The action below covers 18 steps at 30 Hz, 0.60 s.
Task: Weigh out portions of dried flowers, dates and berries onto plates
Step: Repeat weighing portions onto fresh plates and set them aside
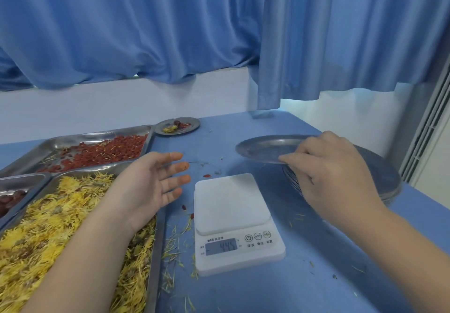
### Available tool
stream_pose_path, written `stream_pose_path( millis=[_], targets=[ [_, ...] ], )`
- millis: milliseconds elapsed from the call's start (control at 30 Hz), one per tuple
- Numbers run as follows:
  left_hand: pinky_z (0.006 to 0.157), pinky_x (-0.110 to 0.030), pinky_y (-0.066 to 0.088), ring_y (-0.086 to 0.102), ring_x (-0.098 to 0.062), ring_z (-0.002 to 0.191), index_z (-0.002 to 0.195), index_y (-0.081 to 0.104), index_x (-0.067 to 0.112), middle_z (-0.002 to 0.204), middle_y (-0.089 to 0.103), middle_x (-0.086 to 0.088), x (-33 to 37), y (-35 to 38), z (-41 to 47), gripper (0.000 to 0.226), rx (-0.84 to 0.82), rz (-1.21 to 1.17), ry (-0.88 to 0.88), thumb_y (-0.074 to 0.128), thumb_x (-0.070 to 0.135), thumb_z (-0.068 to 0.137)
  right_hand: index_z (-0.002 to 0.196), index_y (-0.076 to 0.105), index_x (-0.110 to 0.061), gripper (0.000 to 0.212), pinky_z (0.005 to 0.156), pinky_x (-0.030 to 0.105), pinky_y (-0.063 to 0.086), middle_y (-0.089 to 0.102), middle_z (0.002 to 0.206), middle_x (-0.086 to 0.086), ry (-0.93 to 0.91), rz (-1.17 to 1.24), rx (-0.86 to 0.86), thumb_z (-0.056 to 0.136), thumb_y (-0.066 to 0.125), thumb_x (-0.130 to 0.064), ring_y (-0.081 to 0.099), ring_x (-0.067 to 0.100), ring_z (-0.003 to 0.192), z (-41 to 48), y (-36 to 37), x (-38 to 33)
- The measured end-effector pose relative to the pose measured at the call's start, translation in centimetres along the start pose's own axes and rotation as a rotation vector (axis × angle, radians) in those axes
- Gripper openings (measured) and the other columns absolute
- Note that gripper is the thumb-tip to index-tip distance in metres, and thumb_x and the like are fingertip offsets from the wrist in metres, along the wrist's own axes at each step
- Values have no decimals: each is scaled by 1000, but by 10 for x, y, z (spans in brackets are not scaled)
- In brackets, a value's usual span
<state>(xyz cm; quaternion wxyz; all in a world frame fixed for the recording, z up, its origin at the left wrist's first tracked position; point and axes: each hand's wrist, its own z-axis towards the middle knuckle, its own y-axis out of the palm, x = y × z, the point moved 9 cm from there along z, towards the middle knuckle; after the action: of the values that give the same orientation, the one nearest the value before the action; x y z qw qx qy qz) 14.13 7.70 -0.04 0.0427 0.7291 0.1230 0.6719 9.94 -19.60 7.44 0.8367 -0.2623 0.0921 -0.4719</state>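
**Layout, left to right.** At the far left lie three stainless steel tray compartments. It cannot be told whether they form one tray or several.
- One holds dark red dates [9, 200], mostly cut off by the frame edge.
- One holds small red berries [102, 152].
- One holds yellow dried flowers [60, 215].

The left hand [151, 181] hovers over the tray's right edge. Its grip is open, fingers spread and holding nothing, with yellow residue on the fingertips.

Behind it, one small round metal plate [177, 125] already carries a portion of flowers, dates and berries. Three loose berries [207, 176] and some petal litter lie on the blue tabletop [316, 276].

One white digital scale [231, 203] stands at centre with its platform bare. Its display [221, 245] appears to read 445.

The right hand [333, 174] has its grip closed on the rim of one empty round steel plate [263, 148]. It holds the plate tilted above a stack of like plates [379, 176]. The number in the stack cannot be counted.

**Risks, as judged.**
- The display shows a figure with nothing on the platform. If the plate goes on without zeroing, every portion would be weighed wrong.
- The plate is held by one edge only, so it may slip or strike the scale.
- Litter near the platform could be caught under the plate and skew the reading.
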Motion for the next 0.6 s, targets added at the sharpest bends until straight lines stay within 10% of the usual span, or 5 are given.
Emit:
stream_pose_path(
  millis=[600],
  targets=[
    [56, -27, 46, 64, -15, 60, 103, 60, 19, 68, 65, 3, 9, -27, 1, 15, 180, -134, 84, 53, 24, 91, 70, 68, -15, 29, 50, 33, 42, 54, 65, 1, -244, 68, -176, 51, 74, 7, 51, 25, 59, -23, 40, -84]
  ],
)
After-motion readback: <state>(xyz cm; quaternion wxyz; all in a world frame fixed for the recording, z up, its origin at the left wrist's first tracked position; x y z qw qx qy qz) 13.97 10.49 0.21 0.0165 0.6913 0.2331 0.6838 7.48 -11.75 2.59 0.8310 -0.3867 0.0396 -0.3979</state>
